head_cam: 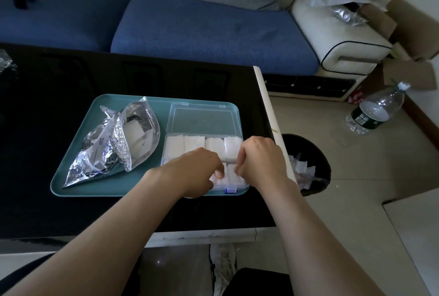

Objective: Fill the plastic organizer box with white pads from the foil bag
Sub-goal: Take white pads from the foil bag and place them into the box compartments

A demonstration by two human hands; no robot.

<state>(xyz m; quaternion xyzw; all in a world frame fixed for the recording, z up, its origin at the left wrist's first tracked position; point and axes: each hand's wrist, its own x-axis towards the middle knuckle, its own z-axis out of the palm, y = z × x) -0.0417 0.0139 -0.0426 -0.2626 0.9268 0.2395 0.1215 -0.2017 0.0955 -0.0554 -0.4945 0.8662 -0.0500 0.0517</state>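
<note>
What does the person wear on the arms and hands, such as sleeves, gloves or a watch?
Nothing is worn that the view shows. Both forearms are bare up to the picture's edge, with no sleeves and no gloves. The left hand and the right hand show no ring, and neither wrist carries a watch or band. No markings are visible.

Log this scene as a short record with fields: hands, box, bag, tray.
left hand: fingers curled onto near-row pads in organizer box
right hand: fingers curled onto same pads
far-row pads: fill four compartments
lid: open, flat behind box
foil bag: open, left of box, pads inside
tray: teal, on black table
</note>
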